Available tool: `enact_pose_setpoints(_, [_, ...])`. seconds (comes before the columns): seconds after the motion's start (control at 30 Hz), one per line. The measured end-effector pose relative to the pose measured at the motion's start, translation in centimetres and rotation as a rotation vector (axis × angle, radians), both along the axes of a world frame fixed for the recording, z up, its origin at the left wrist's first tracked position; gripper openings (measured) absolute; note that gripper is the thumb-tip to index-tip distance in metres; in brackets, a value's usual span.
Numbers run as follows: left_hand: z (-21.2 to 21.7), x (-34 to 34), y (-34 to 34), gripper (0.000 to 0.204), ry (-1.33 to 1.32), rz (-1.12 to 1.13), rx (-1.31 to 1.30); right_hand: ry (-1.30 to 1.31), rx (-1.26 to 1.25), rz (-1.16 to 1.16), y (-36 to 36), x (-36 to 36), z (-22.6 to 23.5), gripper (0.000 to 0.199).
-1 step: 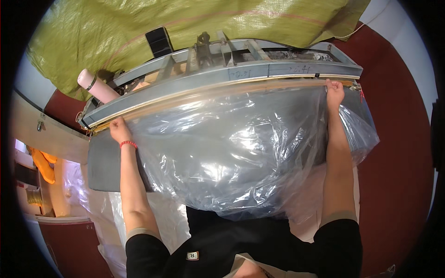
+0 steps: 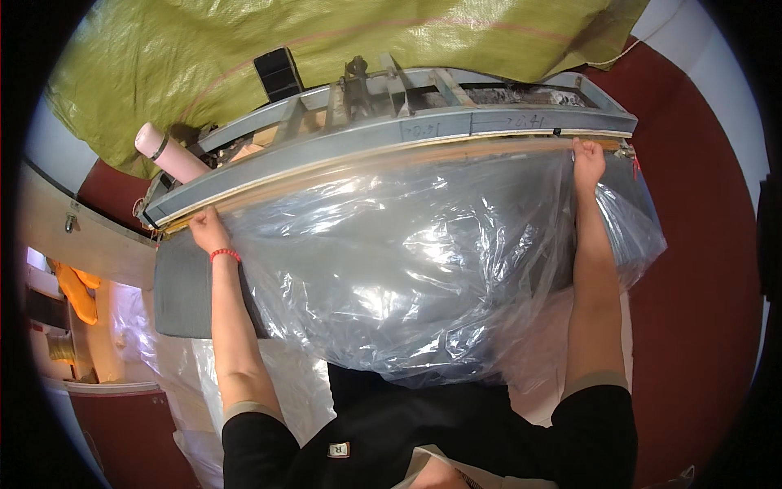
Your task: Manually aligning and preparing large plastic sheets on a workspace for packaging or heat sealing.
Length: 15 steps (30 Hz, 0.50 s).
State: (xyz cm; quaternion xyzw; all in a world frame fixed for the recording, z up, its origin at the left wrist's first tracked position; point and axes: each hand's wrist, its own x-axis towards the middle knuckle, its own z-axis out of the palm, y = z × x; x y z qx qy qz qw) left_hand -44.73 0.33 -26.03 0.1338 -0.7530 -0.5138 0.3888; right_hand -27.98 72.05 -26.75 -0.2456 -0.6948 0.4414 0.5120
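Note:
A sheet of clear plastic film point(image 2: 383, 277) spreads over a dark grey surface point(image 2: 183, 285) and hangs toward my body. Its far edge lies along a brownish strip on the near side of a long grey metal frame point(image 2: 277, 163). My left hand point(image 2: 212, 230) pinches the film's left corner by the frame's left end. At the right end, my right hand point(image 2: 588, 165) grips the other corner, fingers closed. Both arms are stretched out, and the film looks taut between the hands along that edge. A red bead bracelet point(image 2: 226, 255) circles my left wrist.
A pink cylinder point(image 2: 171, 153) with a dark band leans at the frame's back left. Behind the frame are a black phone-like object point(image 2: 278, 73) and a yellow-green woven sheet point(image 2: 391, 33). Red-brown floor point(image 2: 692, 269) lies at right; an open cabinet point(image 2: 90, 318) stands at left.
My left hand has shifted very slightly to the left along the edge. My right hand and the film look the same.

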Motion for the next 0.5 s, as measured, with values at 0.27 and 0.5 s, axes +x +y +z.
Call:
enact_pose_setpoints(0.27, [0.6,0.0,0.1,0.013,0.073,0.149,0.210,0.049,-0.060,-0.119,0.3,0.6,0.7,0.012])
enact_pose_setpoints(0.5, [1.6,3.3,-4.0,0.008,-0.147,-0.370,0.261,-0.056,0.340,-0.111,-3.8,10.3,8.5,0.025])
